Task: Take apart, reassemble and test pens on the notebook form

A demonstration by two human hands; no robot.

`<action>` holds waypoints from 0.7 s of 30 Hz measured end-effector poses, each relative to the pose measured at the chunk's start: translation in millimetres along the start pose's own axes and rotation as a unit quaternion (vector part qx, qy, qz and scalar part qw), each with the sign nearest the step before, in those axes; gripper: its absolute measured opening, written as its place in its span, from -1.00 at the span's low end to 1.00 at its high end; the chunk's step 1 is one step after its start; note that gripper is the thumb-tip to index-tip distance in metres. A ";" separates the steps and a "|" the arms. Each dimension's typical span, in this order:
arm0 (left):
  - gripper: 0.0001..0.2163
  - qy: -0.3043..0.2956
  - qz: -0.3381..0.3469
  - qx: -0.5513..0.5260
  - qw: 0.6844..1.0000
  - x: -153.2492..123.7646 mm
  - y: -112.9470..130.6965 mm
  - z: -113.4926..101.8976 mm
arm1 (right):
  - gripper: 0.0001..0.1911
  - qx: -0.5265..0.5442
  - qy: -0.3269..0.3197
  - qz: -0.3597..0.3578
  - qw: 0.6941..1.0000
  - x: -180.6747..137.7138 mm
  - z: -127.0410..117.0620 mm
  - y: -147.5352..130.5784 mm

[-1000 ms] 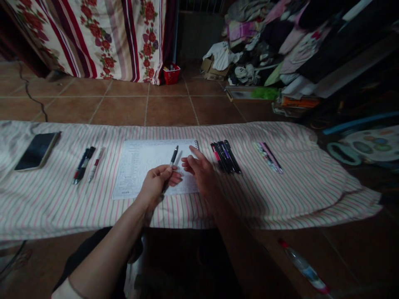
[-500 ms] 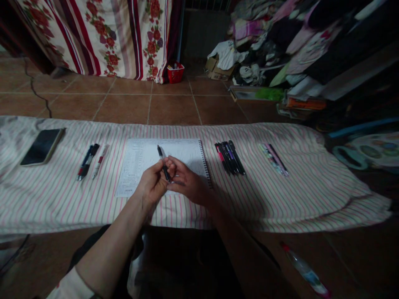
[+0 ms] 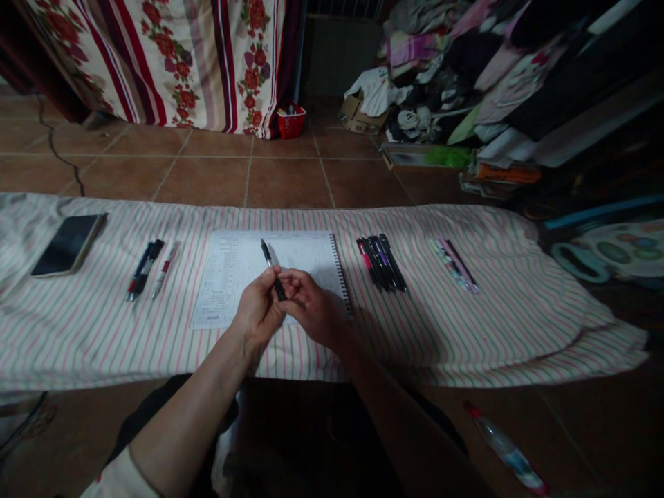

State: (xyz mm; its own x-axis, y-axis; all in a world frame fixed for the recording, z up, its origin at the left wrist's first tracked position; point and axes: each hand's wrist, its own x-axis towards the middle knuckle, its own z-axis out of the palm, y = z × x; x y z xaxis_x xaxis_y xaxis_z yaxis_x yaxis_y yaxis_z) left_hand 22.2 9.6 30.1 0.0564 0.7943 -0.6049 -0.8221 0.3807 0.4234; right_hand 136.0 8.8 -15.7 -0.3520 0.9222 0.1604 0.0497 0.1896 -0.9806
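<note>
A black pen (image 3: 266,254) with a silvery band is held above the notebook, its upper end pointing away from me. My left hand (image 3: 256,308) is closed on its middle, thumb on top. My right hand (image 3: 315,309) has its curled fingers and thumb at the pen's near end, touching it from the right. Beneath both hands lies a spiral notebook (image 3: 311,252), its coil along the right side. A printed sheet (image 3: 220,266) shows at its left part; the hands cover the lower middle.
Several dark pens (image 3: 381,263) lie right of the notebook, with slim pastel pens (image 3: 454,266) farther right. To the left are dark pens (image 3: 144,271), a white-and-red pen (image 3: 164,270) and a phone (image 3: 67,245). A striped cloth (image 3: 306,356) covers the table. A bottle (image 3: 505,446) lies on the floor.
My right thumb and fingers have drawn in around the pen's near end; they were more spread before. My left hand keeps its hold, with the thumb shifted slightly along the pen.
</note>
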 end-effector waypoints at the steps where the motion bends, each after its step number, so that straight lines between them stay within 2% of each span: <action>1: -0.70 0.004 -0.003 0.001 1.000 -0.5 0.0 0.3 | -0.51 0.012 -0.007 -0.002 1.000 0.4 -1.0 0.5; 6: -0.65 -0.003 -0.023 0.034 0.999 -0.9 3.8 -2.6 | -0.36 0.029 -0.060 0.010 0.998 4.0 -9.5 -2.9; 11: -0.69 -0.018 0.002 0.003 1.000 0.3 7.1 -3.9 | -0.07 -0.006 -0.098 0.016 0.995 5.5 -16.0 -15.2; 16: -0.70 -0.074 -0.009 -0.014 0.997 -3.0 6.5 -2.1 | -0.04 -0.144 -0.002 -0.019 0.989 7.8 -13.0 -16.2; 21: -0.66 -0.120 -0.041 -0.024 0.992 2.6 5.3 -9.2 | -0.11 -0.250 0.048 -0.151 0.955 15.4 -1.5 -3.1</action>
State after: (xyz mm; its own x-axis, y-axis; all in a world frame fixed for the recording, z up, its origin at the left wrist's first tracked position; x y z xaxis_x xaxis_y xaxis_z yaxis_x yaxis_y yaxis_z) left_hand 12.8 9.3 24.5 0.2533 0.8535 -0.4555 -0.8344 0.4310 0.3436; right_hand 131.8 22.9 -10.0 -0.3351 0.8222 0.4602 0.4075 0.5668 -0.7160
